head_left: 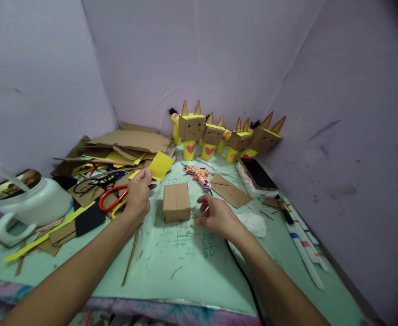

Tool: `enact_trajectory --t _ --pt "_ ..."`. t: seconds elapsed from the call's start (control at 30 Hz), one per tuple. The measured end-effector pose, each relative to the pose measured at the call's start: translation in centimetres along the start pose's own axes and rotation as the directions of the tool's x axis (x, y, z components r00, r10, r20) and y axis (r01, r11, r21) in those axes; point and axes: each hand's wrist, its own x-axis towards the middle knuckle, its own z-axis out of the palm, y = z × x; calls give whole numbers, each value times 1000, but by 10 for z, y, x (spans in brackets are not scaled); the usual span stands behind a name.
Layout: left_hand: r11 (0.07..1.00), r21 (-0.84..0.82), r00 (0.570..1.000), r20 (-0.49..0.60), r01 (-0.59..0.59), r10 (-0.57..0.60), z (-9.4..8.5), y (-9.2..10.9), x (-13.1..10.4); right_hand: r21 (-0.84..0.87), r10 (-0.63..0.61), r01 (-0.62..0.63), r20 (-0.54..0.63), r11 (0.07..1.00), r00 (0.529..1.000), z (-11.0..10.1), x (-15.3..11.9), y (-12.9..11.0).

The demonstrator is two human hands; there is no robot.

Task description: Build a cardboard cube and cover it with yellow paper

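My left hand (138, 195) is closed, pinching a square of yellow paper (161, 166) by its lower left corner. Beside that hand lie scissors with a red handle (104, 204); a yellow handle (116, 209) shows below it. A small cardboard box (176, 202) sits on the table between my hands. To its right, my right hand (217, 215) is open, its fingers curved and apart, holding nothing. Just beyond them rests a glue gun (201, 175) with a colourful pattern, and a black cord (243, 271) runs under my right forearm.
Several cardboard figures (191, 129) with yellow bodies and horns stand along the back. Cardboard scraps (131, 139) pile up at the left, near a white mug (39, 203). On the right are a phone (258, 173), crumpled tissue (254, 224) and several white markers (302, 249).
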Motion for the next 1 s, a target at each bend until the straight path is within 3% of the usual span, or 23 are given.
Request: enact_trajectory --t 0.23,0.33,0.5,0.63,0.73,0.83,0.9,1.0 --pt "996 80 997 -50 -50 54 -5 0 4 74 -37 38 -20 997 999 0 4 9" --pt "992 106 996 -43 -68 73 -5 -4 5 185 -115 120 -40 975 993 8 8 10" --pt "970 172 985 18 -173 173 -3 -9 0 548 -233 213 -34 809 972 32 19 7" --pt "899 254 934 116 -357 338 -4 -2 -15 672 -253 192 -7 715 968 46 27 6" --pt "813 297 864 229 -500 448 -6 7 -27 697 -265 197 -10 689 964 44 28 5" --pt "716 292 759 411 -634 505 -9 12 -33 719 -286 208 -12 664 958 35 24 5" --pt "608 273 629 591 -746 506 -12 12 -33 720 -268 186 1 669 963 30 20 6" --pt "405 195 385 797 -893 466 -18 12 -31 722 -227 123 49 681 973 30 17 9"
